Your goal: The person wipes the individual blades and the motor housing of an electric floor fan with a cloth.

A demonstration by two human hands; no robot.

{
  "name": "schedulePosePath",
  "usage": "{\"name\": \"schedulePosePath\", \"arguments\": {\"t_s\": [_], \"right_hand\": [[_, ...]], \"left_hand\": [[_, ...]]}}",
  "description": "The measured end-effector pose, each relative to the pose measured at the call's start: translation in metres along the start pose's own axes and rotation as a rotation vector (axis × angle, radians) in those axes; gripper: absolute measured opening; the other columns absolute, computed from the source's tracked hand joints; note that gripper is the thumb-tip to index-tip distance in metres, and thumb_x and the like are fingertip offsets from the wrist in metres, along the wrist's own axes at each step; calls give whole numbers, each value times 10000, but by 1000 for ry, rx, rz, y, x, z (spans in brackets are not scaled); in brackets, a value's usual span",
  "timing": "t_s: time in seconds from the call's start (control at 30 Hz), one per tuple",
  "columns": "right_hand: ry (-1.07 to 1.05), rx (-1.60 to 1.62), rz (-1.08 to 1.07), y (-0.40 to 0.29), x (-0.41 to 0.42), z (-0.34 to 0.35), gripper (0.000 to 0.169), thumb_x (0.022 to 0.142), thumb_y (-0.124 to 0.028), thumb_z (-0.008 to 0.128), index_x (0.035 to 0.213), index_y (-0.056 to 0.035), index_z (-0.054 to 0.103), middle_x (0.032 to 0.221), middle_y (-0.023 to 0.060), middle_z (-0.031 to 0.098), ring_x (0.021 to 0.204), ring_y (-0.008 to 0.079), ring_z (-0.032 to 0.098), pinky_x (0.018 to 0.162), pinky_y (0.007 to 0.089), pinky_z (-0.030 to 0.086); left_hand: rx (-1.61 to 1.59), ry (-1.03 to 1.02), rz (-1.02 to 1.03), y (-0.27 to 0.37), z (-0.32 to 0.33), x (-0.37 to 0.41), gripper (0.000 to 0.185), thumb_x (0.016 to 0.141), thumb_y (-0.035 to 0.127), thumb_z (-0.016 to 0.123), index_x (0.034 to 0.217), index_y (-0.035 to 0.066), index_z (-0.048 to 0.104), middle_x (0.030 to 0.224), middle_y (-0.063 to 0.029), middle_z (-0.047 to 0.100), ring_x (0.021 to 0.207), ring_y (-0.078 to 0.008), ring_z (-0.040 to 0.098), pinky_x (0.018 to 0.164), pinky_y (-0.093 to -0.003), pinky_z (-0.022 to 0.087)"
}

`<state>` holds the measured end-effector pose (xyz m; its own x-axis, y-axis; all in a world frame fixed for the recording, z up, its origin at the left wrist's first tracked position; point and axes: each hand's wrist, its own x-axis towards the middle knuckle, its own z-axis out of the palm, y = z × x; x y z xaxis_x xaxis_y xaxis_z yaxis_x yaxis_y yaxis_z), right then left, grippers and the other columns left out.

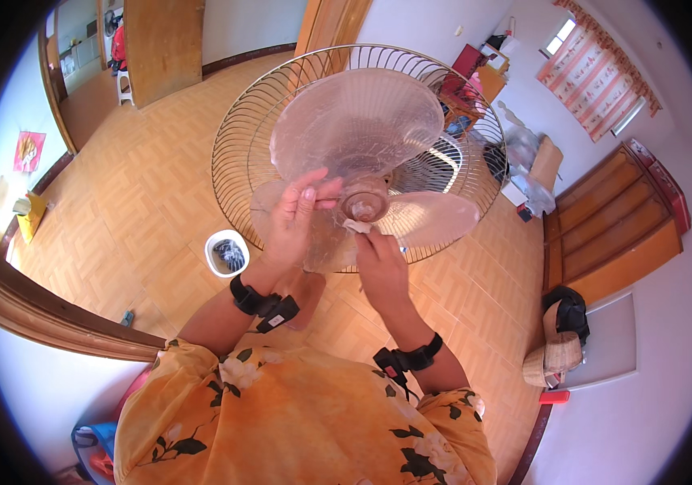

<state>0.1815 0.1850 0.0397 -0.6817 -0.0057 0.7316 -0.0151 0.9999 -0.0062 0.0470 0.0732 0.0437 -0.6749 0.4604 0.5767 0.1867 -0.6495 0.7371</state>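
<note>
Before me stands an electric fan with translucent pinkish plastic blades (352, 121) and a round hub (363, 203). Its wire rear guard (234, 142) shows behind the blades; no front guard covers them. My left hand (300, 215) is at the left of the hub, fingers partly spread, over a blade and near a thin dark piece by the hub; whether it grips anything is unclear. My right hand (379, 254) pinches a small whitish cloth or tissue (357, 226) against the hub's lower edge. Both wrists wear black straps with small devices.
A white basin (226, 253) with dark contents sits on the tiled floor at left. A wooden door frame (67, 327) is close at lower left. To the right are a wooden cabinet (613, 224), woven baskets (555, 357), and plastic bags with cardboard (543, 163) by the wall.
</note>
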Motion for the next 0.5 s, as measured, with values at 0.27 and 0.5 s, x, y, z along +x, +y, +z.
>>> {"name": "schedulePosePath", "arguments": {"t_s": [0.27, 0.5], "right_hand": [[257, 72, 2, 17, 18, -4, 253, 746, 16, 664, 994, 28, 610, 931, 113, 578, 757, 262, 563, 623, 329, 490], [8, 379, 199, 27, -51, 25, 335, 683, 38, 653, 1001, -65, 649, 975, 102, 545, 778, 229, 581, 671, 310, 493]], "left_hand": [[6, -57, -56, 11, -1, 1, 384, 992, 223, 341, 1306, 7, 379, 1184, -194, 561, 1073, -230, 559, 900, -340, 455], [119, -15, 81, 3, -31, -26, 360, 964, 131, 409, 1305, 22, 370, 1268, -186, 493, 1100, -231, 533, 908, -344, 449]]}}
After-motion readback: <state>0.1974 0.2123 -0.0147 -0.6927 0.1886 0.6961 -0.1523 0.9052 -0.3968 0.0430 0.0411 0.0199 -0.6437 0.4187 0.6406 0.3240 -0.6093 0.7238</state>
